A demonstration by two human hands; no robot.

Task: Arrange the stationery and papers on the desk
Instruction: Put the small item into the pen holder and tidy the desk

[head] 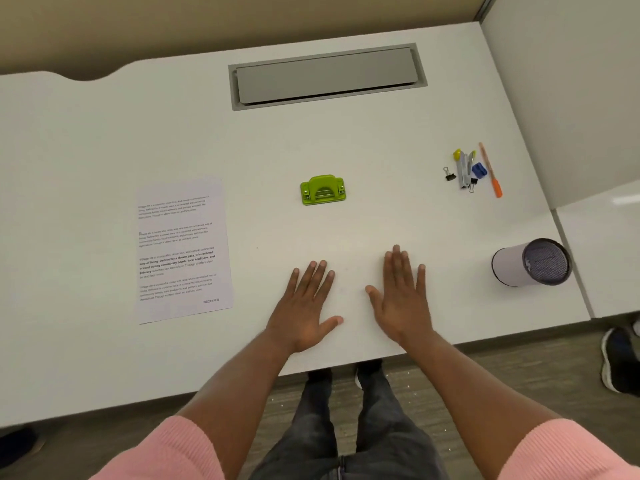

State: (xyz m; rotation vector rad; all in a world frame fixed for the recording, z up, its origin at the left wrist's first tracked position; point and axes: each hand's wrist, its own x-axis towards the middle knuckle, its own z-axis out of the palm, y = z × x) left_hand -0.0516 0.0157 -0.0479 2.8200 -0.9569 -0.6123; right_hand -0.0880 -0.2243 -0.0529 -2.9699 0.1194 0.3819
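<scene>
L hand (pixel 304 306): flat on bench (pixel 346 140), fingers straight, holds nothing.
R hand (pixel 401 299): same, just beside L, near front edge.
Hole punch (pixel 322 190): 1, green, beyond fingertips; bare bench between.
Sheet (pixel 183 251): 1 printed, left.
Mesh cup (pixel 530 262): 1, on its side, by right edge.
Binder clips (pixel 449 174): 2, back right, w/ 1 orange-tipped pen (pixel 491 174).

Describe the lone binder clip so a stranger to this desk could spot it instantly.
Start at the white desk and go to the small stationery pile near its right edge, beyond the mesh cup. The binder clip lies just left of that pile, on its own: small, black, with wire handles.
</scene>
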